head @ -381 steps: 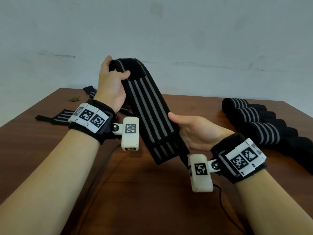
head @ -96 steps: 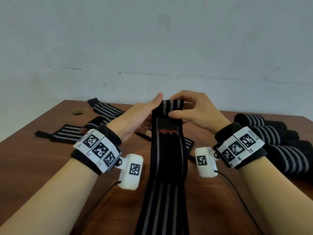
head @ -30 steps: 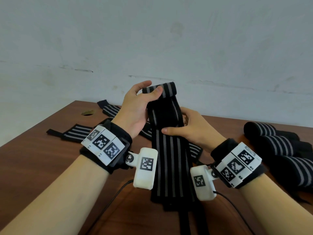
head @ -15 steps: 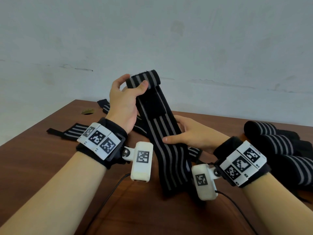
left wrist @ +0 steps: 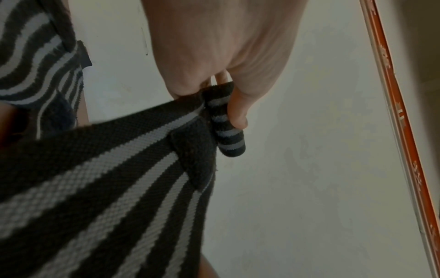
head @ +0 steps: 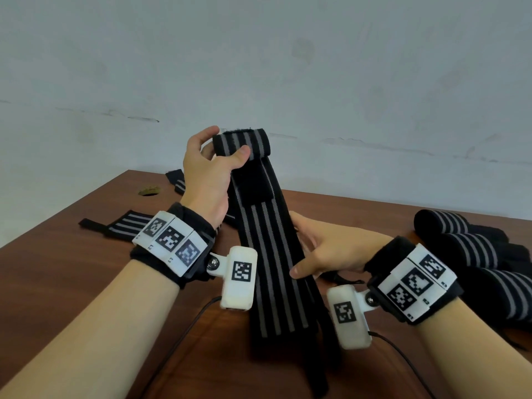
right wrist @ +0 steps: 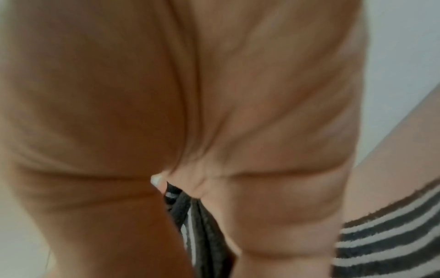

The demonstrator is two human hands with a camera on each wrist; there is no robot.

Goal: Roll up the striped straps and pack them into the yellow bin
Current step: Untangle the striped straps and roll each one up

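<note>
A long black strap with grey stripes (head: 267, 254) hangs slanted in the air over the wooden table (head: 72, 277). Its top end is curled into a small roll (head: 241, 141), and my left hand (head: 214, 165) pinches that roll between thumb and fingers. The left wrist view has the same roll (left wrist: 226, 129) under my thumb. Lower down, my right hand (head: 322, 251) holds the strap's right edge, thumb in front and fingers behind; in the right wrist view the strap (right wrist: 190, 216) runs between palm and thumb. No yellow bin is in view.
Several rolled striped straps (head: 472, 251) lie in a row at the table's right. Flat unrolled straps (head: 126, 226) lie at the back left, near a small hole in the tabletop (head: 149, 191). A pale wall stands behind the table.
My left hand has kept the rolled end raised, and the strap has tilted further to the right. My right hand has slid lower along the strap's edge.
</note>
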